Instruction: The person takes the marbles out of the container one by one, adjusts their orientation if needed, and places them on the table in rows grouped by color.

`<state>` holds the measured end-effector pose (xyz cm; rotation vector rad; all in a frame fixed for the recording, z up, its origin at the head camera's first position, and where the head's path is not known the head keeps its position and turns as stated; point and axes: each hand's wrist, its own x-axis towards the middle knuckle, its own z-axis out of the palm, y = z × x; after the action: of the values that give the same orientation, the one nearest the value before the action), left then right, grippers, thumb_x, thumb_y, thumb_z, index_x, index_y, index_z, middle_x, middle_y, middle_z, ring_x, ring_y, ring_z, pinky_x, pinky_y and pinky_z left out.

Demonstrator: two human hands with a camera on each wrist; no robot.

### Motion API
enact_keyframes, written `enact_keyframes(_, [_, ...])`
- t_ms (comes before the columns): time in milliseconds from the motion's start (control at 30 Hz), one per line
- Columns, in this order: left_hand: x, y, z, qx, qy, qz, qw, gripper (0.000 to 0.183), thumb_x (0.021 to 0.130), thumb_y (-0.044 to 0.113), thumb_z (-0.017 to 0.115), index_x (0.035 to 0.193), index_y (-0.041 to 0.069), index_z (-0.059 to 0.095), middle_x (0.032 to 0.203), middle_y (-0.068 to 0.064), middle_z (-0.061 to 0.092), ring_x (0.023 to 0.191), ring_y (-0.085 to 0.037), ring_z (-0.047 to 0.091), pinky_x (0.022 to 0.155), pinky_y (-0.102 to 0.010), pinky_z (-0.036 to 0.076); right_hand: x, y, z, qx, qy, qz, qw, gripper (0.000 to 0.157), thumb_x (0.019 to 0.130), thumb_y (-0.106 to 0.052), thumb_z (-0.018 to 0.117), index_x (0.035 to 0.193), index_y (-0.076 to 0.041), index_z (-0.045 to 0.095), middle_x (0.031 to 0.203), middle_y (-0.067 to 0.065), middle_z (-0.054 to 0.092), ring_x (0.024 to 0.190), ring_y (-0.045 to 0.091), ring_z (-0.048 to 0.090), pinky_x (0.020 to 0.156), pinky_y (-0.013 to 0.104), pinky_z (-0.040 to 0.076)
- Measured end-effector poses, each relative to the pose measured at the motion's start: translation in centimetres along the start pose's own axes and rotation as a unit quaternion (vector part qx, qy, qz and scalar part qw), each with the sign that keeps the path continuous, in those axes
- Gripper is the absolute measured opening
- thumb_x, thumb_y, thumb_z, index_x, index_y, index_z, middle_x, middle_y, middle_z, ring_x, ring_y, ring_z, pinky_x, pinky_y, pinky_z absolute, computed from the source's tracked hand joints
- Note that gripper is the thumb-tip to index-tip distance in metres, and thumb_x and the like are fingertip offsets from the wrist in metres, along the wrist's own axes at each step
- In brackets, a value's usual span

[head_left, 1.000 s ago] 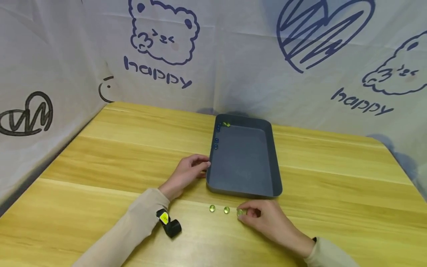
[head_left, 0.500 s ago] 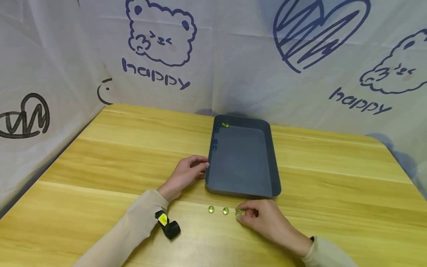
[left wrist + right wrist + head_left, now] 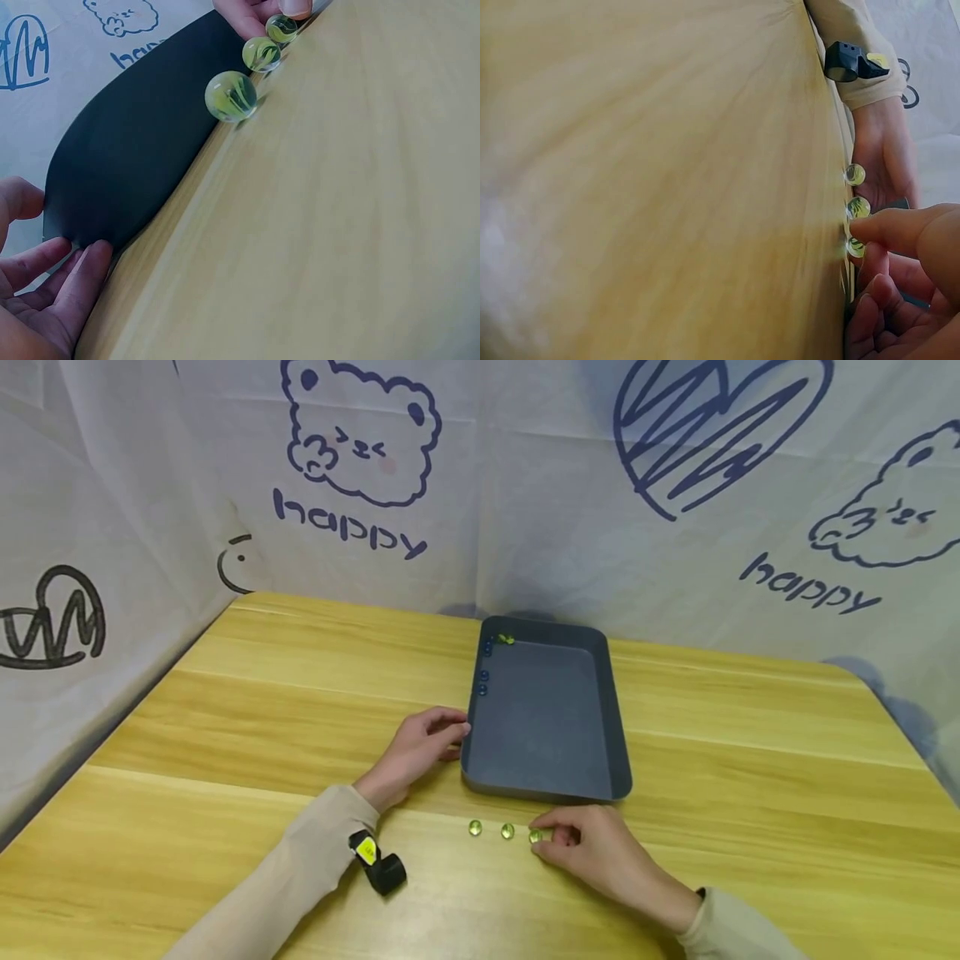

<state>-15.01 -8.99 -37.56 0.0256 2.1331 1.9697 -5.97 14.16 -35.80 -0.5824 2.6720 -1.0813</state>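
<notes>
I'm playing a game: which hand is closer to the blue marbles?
Left. The left hand touches the tray on the side with the blue marbles; the right hand is outside the near end.

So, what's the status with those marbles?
Left grip touching tray; right grip pinching one green marble. Two more marbles lined up beside it. Nothing visibly blocking.

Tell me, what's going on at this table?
A person is handling small glass marbles beside a dark grey tray on a wooden table. Their right hand pinches a green marble, the rightmost in a row of three in front of the tray; the other two green marbles lie apart on the table. Their left hand touches the tray's left side. Inside the tray, blue marbles sit along the left wall, with some yellow-green ones in the far left corner.
</notes>
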Motion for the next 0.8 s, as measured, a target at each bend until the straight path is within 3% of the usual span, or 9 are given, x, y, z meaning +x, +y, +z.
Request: enact_keyframes(800, [0.01, 0.06, -0.05, -0.003, -0.001, -0.002, 1.0, 0.03, 0.09, 0.015, 0.056, 0.116, 0.0, 0.056, 0.109, -0.012, 0.057, 0.095, -0.021, 0.057, 0.075, -0.03, 0.053, -0.05, -0.08, -0.14, 0.01, -0.003, 0.013, 1.0, 0.014, 0.079, -0.016, 0.069, 0.092, -0.011, 0.07, 0.059, -0.011, 0.05, 0.052, 0.003, 0.045, 0.047, 0.021, 0.042])
